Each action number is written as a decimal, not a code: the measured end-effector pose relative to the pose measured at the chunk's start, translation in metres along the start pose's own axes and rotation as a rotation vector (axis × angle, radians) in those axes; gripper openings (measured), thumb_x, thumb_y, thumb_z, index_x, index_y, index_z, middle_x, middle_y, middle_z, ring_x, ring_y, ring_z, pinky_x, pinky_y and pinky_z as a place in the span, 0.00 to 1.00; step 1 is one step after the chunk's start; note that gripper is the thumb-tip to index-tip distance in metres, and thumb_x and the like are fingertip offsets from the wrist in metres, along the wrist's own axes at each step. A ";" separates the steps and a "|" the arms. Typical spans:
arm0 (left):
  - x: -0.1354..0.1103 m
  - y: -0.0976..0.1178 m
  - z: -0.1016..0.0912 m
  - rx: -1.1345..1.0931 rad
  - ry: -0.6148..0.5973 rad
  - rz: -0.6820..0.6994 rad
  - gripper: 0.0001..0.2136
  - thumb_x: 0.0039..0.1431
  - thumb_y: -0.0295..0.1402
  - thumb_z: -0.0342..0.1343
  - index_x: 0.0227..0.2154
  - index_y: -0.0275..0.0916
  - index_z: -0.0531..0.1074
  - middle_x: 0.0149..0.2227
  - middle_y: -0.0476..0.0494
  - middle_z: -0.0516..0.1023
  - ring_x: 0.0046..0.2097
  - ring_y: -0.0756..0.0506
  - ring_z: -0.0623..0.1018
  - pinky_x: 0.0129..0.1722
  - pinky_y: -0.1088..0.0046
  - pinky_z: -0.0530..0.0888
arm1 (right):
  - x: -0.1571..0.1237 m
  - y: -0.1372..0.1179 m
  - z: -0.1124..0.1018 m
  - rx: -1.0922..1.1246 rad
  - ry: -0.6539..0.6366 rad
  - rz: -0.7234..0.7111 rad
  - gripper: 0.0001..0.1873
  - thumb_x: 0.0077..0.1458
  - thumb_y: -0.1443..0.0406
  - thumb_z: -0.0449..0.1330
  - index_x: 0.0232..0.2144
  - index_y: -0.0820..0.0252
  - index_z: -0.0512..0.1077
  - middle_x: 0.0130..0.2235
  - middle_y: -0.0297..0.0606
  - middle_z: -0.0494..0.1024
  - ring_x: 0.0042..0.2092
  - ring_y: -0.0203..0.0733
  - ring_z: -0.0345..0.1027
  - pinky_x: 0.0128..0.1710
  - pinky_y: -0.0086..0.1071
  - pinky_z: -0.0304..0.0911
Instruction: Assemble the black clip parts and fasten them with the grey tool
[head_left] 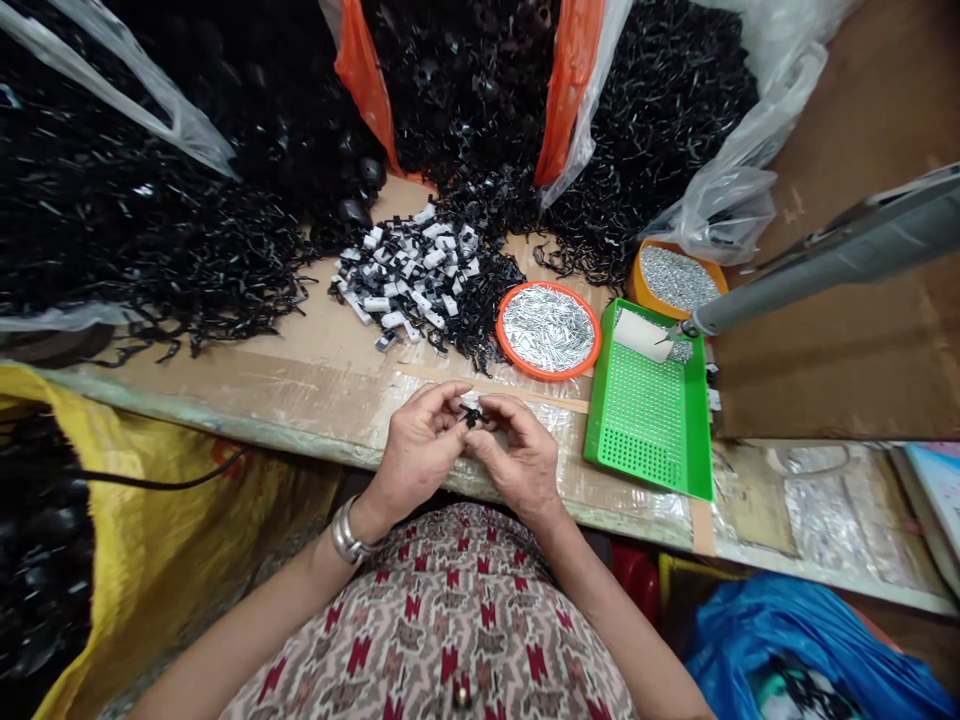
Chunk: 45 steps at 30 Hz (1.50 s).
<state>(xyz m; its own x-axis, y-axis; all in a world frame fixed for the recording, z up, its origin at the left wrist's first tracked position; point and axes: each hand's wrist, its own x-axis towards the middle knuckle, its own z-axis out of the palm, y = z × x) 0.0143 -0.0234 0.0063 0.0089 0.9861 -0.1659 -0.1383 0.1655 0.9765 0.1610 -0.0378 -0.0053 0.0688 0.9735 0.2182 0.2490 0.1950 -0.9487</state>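
Note:
My left hand (426, 440) and my right hand (519, 450) meet above the table's front edge. Between their fingertips is a small black plastic part (471, 414) with a bit of white at its top. Both hands are closed on it in a pinch, and the fingers partly cover it. Beyond them lies a pile of white-and-black plastic pieces (420, 275). A red-rimmed round dish (504, 345) full of thin silvery metal pins (551, 328) stands just past my right hand.
To the right is a green perforated tray (649, 420), with a grey power screwdriver-like tool (810, 270) reaching over it. Behind stands a yellow bowl (643, 290) of small metal pieces. Heaps of black parts (150, 240) fill the back. A yellow sack (127, 540) and blue bag (810, 620) flank the table.

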 end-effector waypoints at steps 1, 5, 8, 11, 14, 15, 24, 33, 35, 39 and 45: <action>0.000 0.000 0.000 0.054 0.004 0.032 0.18 0.50 0.24 0.67 0.46 0.38 0.81 0.43 0.43 0.79 0.40 0.47 0.79 0.42 0.73 0.78 | -0.002 0.001 0.002 -0.007 0.016 0.025 0.15 0.54 0.62 0.70 0.45 0.53 0.78 0.44 0.38 0.82 0.38 0.38 0.75 0.41 0.35 0.74; 0.001 0.003 -0.002 0.102 -0.058 0.068 0.13 0.52 0.26 0.66 0.42 0.37 0.82 0.44 0.42 0.78 0.41 0.45 0.80 0.43 0.70 0.79 | -0.006 0.007 0.007 0.060 0.057 0.092 0.12 0.57 0.62 0.68 0.45 0.55 0.76 0.41 0.37 0.82 0.40 0.38 0.77 0.44 0.34 0.74; 0.002 0.003 -0.004 0.103 -0.093 0.055 0.12 0.53 0.26 0.65 0.42 0.38 0.83 0.44 0.41 0.80 0.45 0.43 0.80 0.49 0.69 0.77 | -0.005 0.006 0.006 -0.028 0.067 0.021 0.12 0.59 0.63 0.66 0.45 0.55 0.76 0.43 0.39 0.81 0.42 0.39 0.76 0.43 0.35 0.74; 0.004 0.001 -0.003 0.152 -0.049 0.054 0.11 0.54 0.26 0.64 0.41 0.37 0.83 0.41 0.42 0.81 0.41 0.45 0.79 0.46 0.70 0.76 | -0.003 0.002 0.005 -0.212 0.150 -0.121 0.08 0.59 0.64 0.67 0.42 0.54 0.78 0.42 0.40 0.80 0.44 0.43 0.75 0.44 0.39 0.73; 0.005 0.001 0.002 0.178 -0.012 0.082 0.10 0.54 0.26 0.64 0.41 0.38 0.82 0.40 0.43 0.80 0.39 0.46 0.78 0.41 0.71 0.75 | -0.003 0.000 0.006 -0.278 0.177 -0.175 0.06 0.61 0.66 0.64 0.42 0.53 0.79 0.40 0.39 0.82 0.42 0.43 0.76 0.45 0.41 0.73; 0.004 0.001 0.004 0.186 -0.004 0.097 0.10 0.54 0.26 0.64 0.40 0.38 0.82 0.40 0.43 0.80 0.40 0.45 0.78 0.41 0.72 0.76 | -0.004 0.000 0.006 -0.276 0.166 -0.172 0.07 0.62 0.66 0.63 0.42 0.53 0.79 0.39 0.38 0.83 0.41 0.43 0.76 0.45 0.41 0.73; 0.017 0.005 0.007 0.536 -0.039 0.386 0.14 0.64 0.26 0.54 0.48 0.38 0.80 0.41 0.40 0.78 0.43 0.42 0.77 0.46 0.66 0.73 | -0.001 0.007 0.012 0.165 0.240 0.216 0.09 0.61 0.59 0.64 0.39 0.58 0.75 0.32 0.34 0.81 0.29 0.36 0.76 0.29 0.31 0.74; 0.067 0.025 0.016 1.350 -0.210 0.790 0.11 0.67 0.29 0.51 0.39 0.39 0.79 0.38 0.34 0.72 0.44 0.35 0.65 0.41 0.57 0.63 | 0.010 0.000 0.007 0.354 0.318 0.327 0.10 0.57 0.60 0.66 0.35 0.61 0.73 0.23 0.29 0.79 0.20 0.30 0.70 0.23 0.26 0.71; 0.070 0.026 0.018 1.430 -0.238 0.827 0.09 0.67 0.31 0.52 0.40 0.40 0.79 0.37 0.34 0.71 0.43 0.34 0.65 0.40 0.57 0.62 | 0.010 0.001 0.007 0.360 0.308 0.329 0.10 0.57 0.60 0.66 0.35 0.61 0.73 0.23 0.29 0.79 0.20 0.30 0.70 0.23 0.26 0.70; 0.072 0.026 0.016 1.491 -0.265 0.856 0.10 0.67 0.35 0.53 0.41 0.39 0.78 0.38 0.34 0.71 0.44 0.33 0.66 0.40 0.55 0.62 | 0.010 0.002 0.006 0.380 0.288 0.339 0.10 0.56 0.60 0.66 0.35 0.61 0.73 0.22 0.29 0.79 0.20 0.30 0.70 0.22 0.26 0.69; 0.073 0.033 0.003 1.550 -0.199 0.840 0.15 0.68 0.42 0.52 0.37 0.38 0.79 0.39 0.32 0.72 0.45 0.31 0.66 0.42 0.52 0.65 | 0.011 0.001 0.005 0.379 0.274 0.364 0.10 0.56 0.60 0.66 0.35 0.61 0.73 0.23 0.29 0.79 0.21 0.30 0.71 0.23 0.26 0.70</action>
<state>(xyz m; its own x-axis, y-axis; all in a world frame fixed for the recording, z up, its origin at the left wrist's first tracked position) 0.0138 0.0541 0.0266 0.5592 0.7717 0.3028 0.8051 -0.5927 0.0237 0.1573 -0.0262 -0.0045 0.3443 0.9293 -0.1333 -0.1965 -0.0675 -0.9782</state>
